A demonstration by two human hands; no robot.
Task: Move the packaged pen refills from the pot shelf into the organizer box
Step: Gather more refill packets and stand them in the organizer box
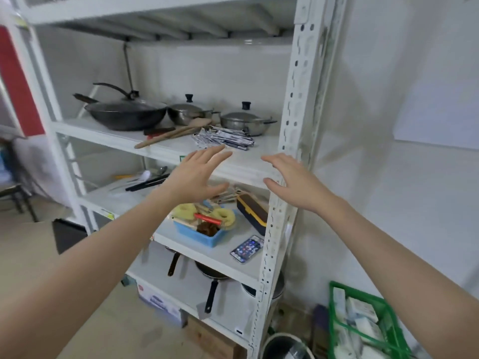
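Your left hand [197, 174] and right hand [290, 182] are both raised mid-frame with fingers spread and holding nothing, just in front of the pot shelf [166, 151]. Just above your left fingertips, the packaged pen refills [224, 138] lie in a loose pile near the shelf's front edge. Behind the pile sit a dark wok [124, 114] at left and two lidded steel pots [245, 121]. A wooden spatula [171, 134] lies left of the refills.

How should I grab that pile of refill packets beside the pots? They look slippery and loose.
Come from the front with both hands, left hand and right hand, cupping the refill packets at their two ends. They lie flat and fanned, so squeezing inward probably gathers them best.
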